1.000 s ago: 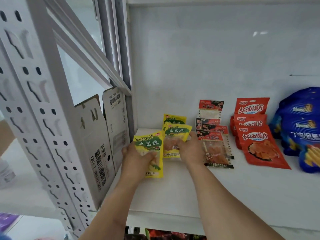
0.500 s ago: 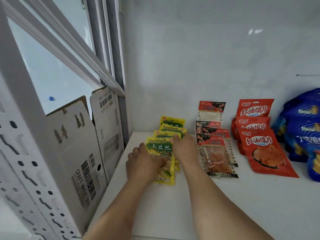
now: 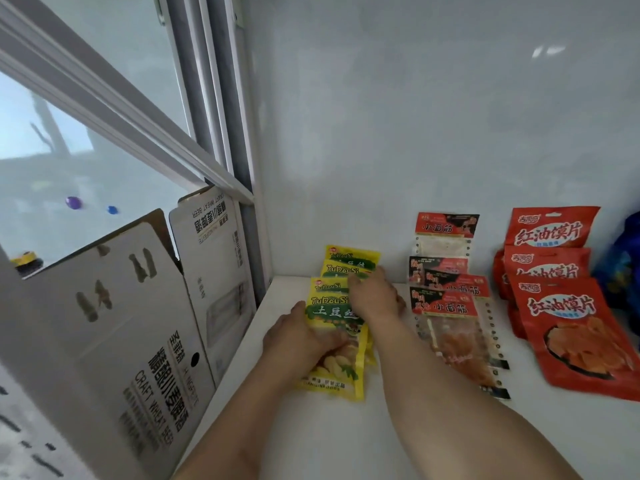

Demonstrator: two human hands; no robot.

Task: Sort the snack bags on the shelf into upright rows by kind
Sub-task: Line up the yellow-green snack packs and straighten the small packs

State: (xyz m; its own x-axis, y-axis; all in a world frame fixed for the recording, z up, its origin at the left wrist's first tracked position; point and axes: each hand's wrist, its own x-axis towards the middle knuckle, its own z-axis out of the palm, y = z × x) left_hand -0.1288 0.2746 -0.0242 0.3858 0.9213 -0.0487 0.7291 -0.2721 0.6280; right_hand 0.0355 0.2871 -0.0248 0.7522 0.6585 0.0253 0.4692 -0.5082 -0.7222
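Several yellow TuDouSi snack bags [image 3: 350,255] lean in an overlapping row at the shelf's back left corner. My left hand [image 3: 300,337] holds the frontmost yellow bag [image 3: 334,374], fingers curled across its face and thumb at its left edge. Just behind it, my right hand [image 3: 374,296] rests with fairly straight fingers on the green labels of the yellow bags, hiding part of them. To the right runs a row of red-and-black clear-window bags [image 3: 450,308]. Farther right is a row of red bags [image 3: 557,306].
A folded white cardboard carton [image 3: 145,327] stands against the shelf's left side below a window frame [image 3: 221,98]. Blue bags [image 3: 623,265] show at the right edge. The white shelf board [image 3: 346,431] and white back wall [image 3: 415,133] bound the space.
My left hand has carried the yellow bag rightward and back to the front of the yellow row. My right hand moved from the second bag onto the row's labels. The view has come closer.
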